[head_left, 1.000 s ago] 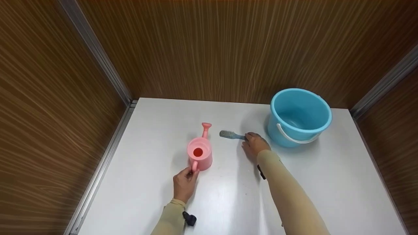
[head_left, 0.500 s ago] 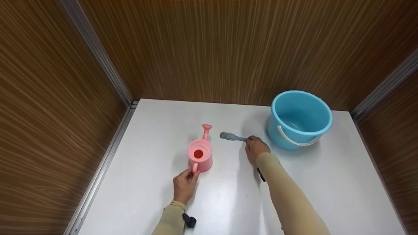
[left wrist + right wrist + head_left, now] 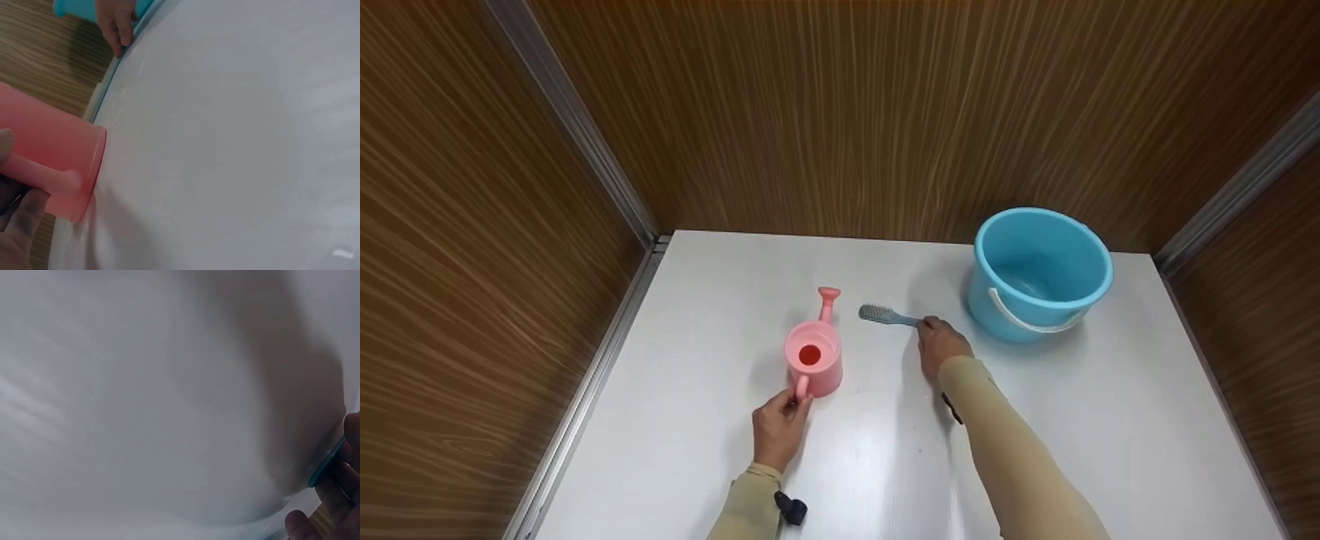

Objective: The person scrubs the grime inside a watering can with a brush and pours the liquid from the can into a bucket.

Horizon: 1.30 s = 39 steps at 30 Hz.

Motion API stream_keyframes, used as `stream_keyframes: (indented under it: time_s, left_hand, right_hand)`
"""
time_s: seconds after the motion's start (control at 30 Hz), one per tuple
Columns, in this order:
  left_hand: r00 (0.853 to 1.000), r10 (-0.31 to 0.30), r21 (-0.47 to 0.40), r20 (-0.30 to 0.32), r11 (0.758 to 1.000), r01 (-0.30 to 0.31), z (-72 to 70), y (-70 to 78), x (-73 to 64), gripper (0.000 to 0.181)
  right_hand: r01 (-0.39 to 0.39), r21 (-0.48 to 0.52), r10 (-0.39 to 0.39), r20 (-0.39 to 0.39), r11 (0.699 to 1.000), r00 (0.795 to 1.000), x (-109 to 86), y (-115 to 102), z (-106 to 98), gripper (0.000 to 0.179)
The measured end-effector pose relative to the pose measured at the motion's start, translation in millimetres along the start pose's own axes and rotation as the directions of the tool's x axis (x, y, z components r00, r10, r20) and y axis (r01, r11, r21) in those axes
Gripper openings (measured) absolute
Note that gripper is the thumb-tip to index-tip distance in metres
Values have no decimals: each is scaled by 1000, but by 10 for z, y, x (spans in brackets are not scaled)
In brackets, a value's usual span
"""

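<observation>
Watering can [image 3: 828, 373]: smooth plastic, soft satin sheen; bucket [image 3: 997, 304]: smooth plastic, faint gloss inside; brush [image 3: 886, 316]: plastic-looking, head rough with bristles; tabletop [image 3: 712, 315]: smooth, glossy, streaked with reflections; wall panels [image 3: 840, 120]: wood grain, low sheen; corner rail [image 3: 575, 112]: dull metal; sleeves [image 3: 1020, 450]: matt, smooth cloth

One watering can [image 3: 821, 364], one bucket [image 3: 984, 302], apparently one brush [image 3: 879, 313]

Dim wrist views — soft shadows
</observation>
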<state>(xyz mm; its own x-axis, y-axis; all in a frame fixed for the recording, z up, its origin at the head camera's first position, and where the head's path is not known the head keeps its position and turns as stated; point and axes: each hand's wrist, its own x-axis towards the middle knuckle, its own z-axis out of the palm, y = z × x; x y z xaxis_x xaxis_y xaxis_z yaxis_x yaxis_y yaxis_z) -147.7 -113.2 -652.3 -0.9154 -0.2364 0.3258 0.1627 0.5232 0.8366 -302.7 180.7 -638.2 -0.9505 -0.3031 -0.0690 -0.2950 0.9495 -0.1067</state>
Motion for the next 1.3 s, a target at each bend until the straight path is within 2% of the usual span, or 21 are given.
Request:
stream_keyframes:
  time_s: [0.2, 0.43, 0.53, 0.67, 0.77, 1.0, 1.23, 1.3]
  left_hand:
    - [1000, -20, -2, 14, 1000, 20, -9, -35, 8, 14]
    - [998, -64, 2, -17, 998, 64, -134, -92, 41, 13]
    - [996, -86, -1, -19, 996, 85, -178, -114, 63, 14]
    - [996, -85, -6, -22, 996, 85, -210, -146, 62, 14]
    - [997, -76, -3, -29, 997, 76, -218, -171, 60, 13]
    - [998, -46, -6, -40, 999, 46, -230, -210, 130, 13]
    - [997, -73, 2, -26, 997, 73, -224, -200, 150, 13]
    - [997, -76, -3, -21, 997, 76, -220, -193, 154, 13]
  right_hand:
    - [-14, -24, 14, 2, 1000, 1000, -75, -39, 20, 35]
    - [30, -33, -31, -36, 999, 999, -50, -183, 15, 30]
    - [27, -30, -28, -26, 999, 999, -34, -251, 9, 30]
    - [22, -29, -23, -3, 999, 1000, -55, -310, 20, 30]
    - [30, -37, -30, 3, 999, 1000, -79, -313, 40, 29]
    - [19, 4, -19, -53, 1000, 998, -100, -307, 13, 22]
    - [11, 1, -11, -17, 1000, 1000, -97, -246, 34, 20]
    - [-25, 55, 26, -14, 998, 1000, -114, -224, 33, 18]
